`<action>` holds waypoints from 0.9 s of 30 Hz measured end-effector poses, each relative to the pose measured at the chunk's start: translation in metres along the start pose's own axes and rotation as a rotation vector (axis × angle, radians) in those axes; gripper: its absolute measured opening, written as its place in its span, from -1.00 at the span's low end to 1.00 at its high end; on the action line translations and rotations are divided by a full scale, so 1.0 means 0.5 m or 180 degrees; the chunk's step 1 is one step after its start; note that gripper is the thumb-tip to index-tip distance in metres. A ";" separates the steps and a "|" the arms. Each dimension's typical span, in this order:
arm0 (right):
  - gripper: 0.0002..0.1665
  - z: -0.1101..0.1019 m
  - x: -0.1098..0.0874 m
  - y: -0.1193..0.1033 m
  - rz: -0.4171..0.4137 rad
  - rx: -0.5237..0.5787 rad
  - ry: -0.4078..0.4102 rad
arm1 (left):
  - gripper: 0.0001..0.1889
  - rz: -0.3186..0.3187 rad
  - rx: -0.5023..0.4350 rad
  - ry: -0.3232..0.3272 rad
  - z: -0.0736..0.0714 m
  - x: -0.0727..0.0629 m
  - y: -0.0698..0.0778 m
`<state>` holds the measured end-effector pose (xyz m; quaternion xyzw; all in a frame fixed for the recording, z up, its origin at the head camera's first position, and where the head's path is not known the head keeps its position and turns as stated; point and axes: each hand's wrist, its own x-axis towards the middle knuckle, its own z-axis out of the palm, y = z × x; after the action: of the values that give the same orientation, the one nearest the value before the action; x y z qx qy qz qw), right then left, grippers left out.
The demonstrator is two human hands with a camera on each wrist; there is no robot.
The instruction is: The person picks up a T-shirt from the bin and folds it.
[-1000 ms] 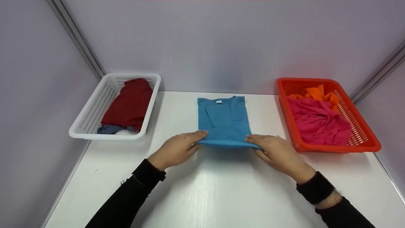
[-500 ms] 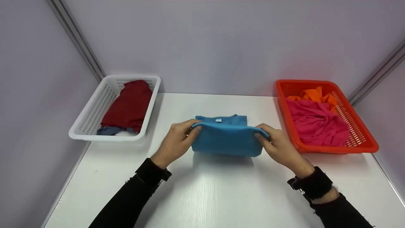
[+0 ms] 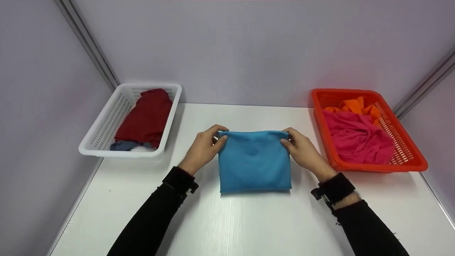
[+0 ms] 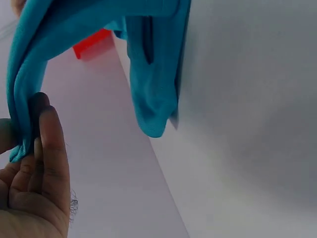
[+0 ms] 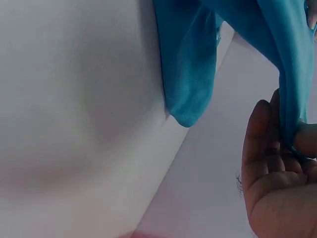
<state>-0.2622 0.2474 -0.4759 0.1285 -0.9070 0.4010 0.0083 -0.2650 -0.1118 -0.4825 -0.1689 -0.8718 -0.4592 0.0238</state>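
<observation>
A folded blue T-shirt [image 3: 254, 163] is in the middle of the white table in the head view, its far edge raised between both hands. At the far left corner my left hand [image 3: 203, 148] pinches the cloth between thumb and fingers. My right hand [image 3: 304, 151] pinches the far right corner the same way. Both wrist views show the lifted fold of the T-shirt [image 4: 27, 89] hanging from the fingers, while a lower part of the cloth lies on the table. The shirt's neckline, on the side facing away, is hidden in the head view.
On the left stands a white basket [image 3: 85, 142] with a dark red garment [image 3: 145, 117] and some grey-blue cloth [image 3: 124, 145]. A red basket [image 3: 421, 165] on the right bears a pink garment [image 3: 359, 138] and an orange one [image 3: 355, 106]. A pale wall [image 3: 245, 53] closes off the back.
Both hands have lifted the T-shirt's near edge up and away, over the collar part. The collar and its label, in sight before, are now covered.
</observation>
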 end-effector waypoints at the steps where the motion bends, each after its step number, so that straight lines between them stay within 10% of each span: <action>1: -0.73 0.005 0.011 0.006 0.0000 -0.0034 0.0010 | -0.67 -0.0028 0.0058 -0.0005 0.003 0.010 -0.006; 9: -0.52 0.043 0.064 0.035 0.0064 -0.0329 -0.0081 | -0.50 -0.0260 0.0526 -0.0208 0.031 0.055 -0.033; 14: -0.24 0.065 0.044 0.009 -0.0113 -0.0975 -0.0214 | -0.37 0.0072 0.1422 -0.0365 0.053 0.025 -0.003; 22: -0.05 0.125 -0.032 -0.050 -0.0480 -0.1649 -0.1144 | -0.17 0.0163 0.1886 -0.1579 0.113 -0.058 0.061; 27: -0.06 0.151 -0.056 -0.052 -0.0318 -0.1744 -0.1329 | -0.10 0.0212 0.2171 -0.1929 0.149 -0.053 -0.008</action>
<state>-0.2222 0.1818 -0.5114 0.2451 -0.9556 0.1067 -0.1237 -0.2329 -0.0608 -0.5337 -0.3061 -0.9349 -0.0748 -0.1632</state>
